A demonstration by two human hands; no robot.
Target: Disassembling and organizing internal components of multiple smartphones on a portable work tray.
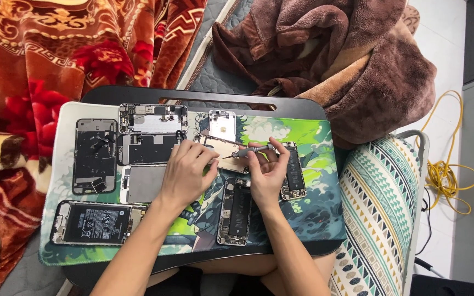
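Several opened phones lie on a printed green mat (314, 219) over a black lap tray (138, 94). Going left to right: far left, a dark phone back frame (94, 156); near left, an opened phone w/ black battery (97, 223). Next, far side, a phone chassis w/ exposed board (152, 118), a dark shell (146, 149) below it, then a grey metal plate (141, 183).

Left hand (185, 172) rests palm-down on the centre, fingers pressed onto a pale phone panel (229, 153), holding it flat. Just far of it, a small silver panel (222, 125).

Right hand (267, 172) pinches a small grey screwdriver (250, 150) btwn thumb & fingers; tool lies nearly level, tip pointing left at the pale panel, close to left fingertips. Can't tell if tip touches.

Near side btwn the forearms, an opened phone w/ long battery (234, 211). Right of the right hand, another opened phone (294, 175), partly hidden.

Beyond the tray: red floral blanket (39, 60) left, brown fleece (346, 60) far right, patterned cushion (379, 219) right, yellow cable (448, 175) on floor.
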